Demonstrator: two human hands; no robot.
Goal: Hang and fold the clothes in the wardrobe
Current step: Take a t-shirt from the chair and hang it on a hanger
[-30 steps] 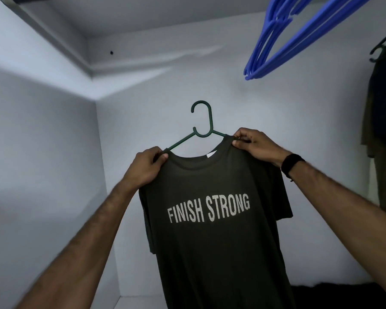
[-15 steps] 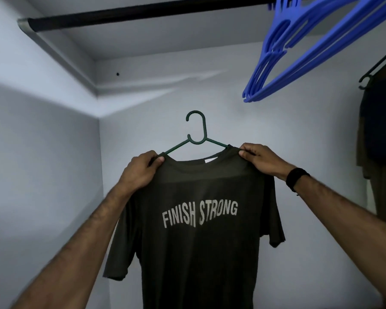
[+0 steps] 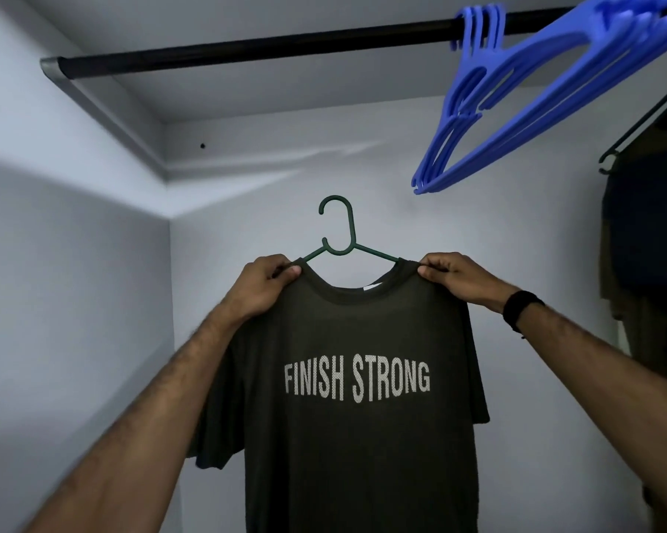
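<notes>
Both arms reach up: left hand (image 3: 264, 280) and right hand (image 3: 453, 275) each pinch a shoulder of the dark T-shirt (image 3: 347, 398) (lettered FINISH STRONG) on its green hanger (image 3: 339, 234), well below the black rail (image 3: 266, 51) with blue hangers (image 3: 516, 94).

- The rail (image 3: 255, 51) runs bare from its left end to the blue hangers (image 3: 516, 90).
- Those hangers crowd the rail's right part, tilting down leftward.
- Dark hung clothes (image 3: 647, 232) fill the right edge.
- Open air lies between the green hanger's hook (image 3: 337, 225) and the rail.
</notes>
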